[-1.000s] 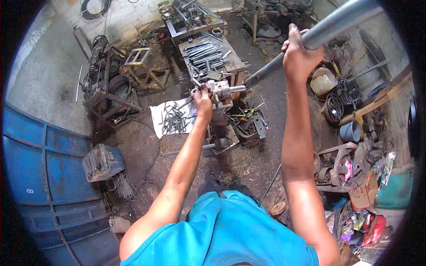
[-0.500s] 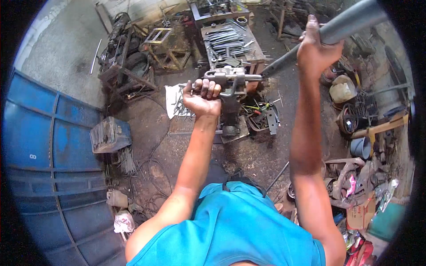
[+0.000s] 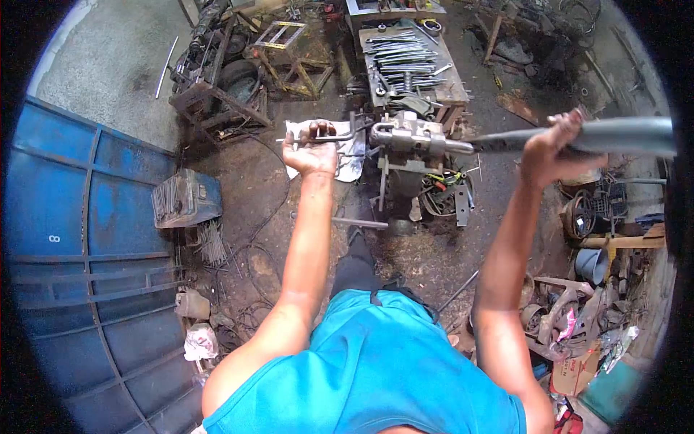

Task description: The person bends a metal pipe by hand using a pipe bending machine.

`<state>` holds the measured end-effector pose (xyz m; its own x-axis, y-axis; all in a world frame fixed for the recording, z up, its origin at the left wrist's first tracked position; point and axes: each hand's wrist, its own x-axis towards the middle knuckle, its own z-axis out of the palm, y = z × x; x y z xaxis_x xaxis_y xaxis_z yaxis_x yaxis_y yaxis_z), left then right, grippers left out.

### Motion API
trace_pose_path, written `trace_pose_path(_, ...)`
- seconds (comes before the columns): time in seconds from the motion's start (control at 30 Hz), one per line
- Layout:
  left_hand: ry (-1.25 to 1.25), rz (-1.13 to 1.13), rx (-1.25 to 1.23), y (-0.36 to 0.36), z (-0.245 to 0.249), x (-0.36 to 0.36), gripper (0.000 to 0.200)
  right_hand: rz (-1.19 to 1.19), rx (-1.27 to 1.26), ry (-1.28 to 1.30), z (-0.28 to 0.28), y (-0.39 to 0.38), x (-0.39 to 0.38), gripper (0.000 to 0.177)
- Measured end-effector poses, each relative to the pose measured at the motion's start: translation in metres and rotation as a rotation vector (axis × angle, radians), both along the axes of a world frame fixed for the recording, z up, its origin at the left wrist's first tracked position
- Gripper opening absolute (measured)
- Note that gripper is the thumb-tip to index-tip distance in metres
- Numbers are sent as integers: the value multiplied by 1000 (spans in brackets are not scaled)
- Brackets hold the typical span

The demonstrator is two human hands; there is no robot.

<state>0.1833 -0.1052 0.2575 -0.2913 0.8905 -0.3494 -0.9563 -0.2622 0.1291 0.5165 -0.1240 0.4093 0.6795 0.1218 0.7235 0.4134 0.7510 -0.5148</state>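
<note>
My left hand (image 3: 312, 150) is closed around a bent metal rod (image 3: 343, 136), palm up, left of the bending fixture (image 3: 412, 134). The rod's bent end points away from me and is apart from the fixture. My right hand (image 3: 551, 150) wraps round a long grey pipe (image 3: 622, 136), blurred by motion. The pipe lies roughly level, its thin end near the fixture's right side. Beneath my left hand is a white sheet (image 3: 350, 165) with dark rods on it.
Beyond the fixture stands a bench (image 3: 452, 61) with many metal rods (image 3: 405, 61). A tub of tools (image 3: 441, 192) sits below the fixture. At left are a blue metal panel (image 3: 54, 188) and a container of thin rods (image 3: 186, 199). Scrap parts (image 3: 557, 311) lie at right.
My left hand has moved left with the bent rod, now apart from the fixture. My right hand and the pipe have swung down towards level. The view has shifted slightly.
</note>
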Motion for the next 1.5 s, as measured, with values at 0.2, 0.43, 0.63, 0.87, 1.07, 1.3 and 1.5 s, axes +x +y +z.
trace_pose_path(0.2,229,3,-117,134,-70,-79,48,-34,-17,6,-11,2,-4,48)
trace_pose_path(0.43,518,-155,-577,187,-108,-132,72,-232,-85,-54,-11,2,-10,46)
trace_pose_path(0.63,528,-421,-294,175,-104,-100,84,-214,-1,-53,-23,7,-3,52)
trace_pose_path(0.87,504,-514,-201,171,-86,-33,69,-109,-59,-60,-15,-1,-10,62)
trace_pose_path(1.07,476,-517,-175,154,-81,1,64,46,-40,-226,-23,-15,4,37)
trace_pose_path(1.3,480,-454,-145,149,-65,30,49,112,7,-291,-29,-9,14,43)
trace_pose_path(1.5,482,-430,-145,145,-62,23,41,344,-74,-298,-26,-1,20,57)
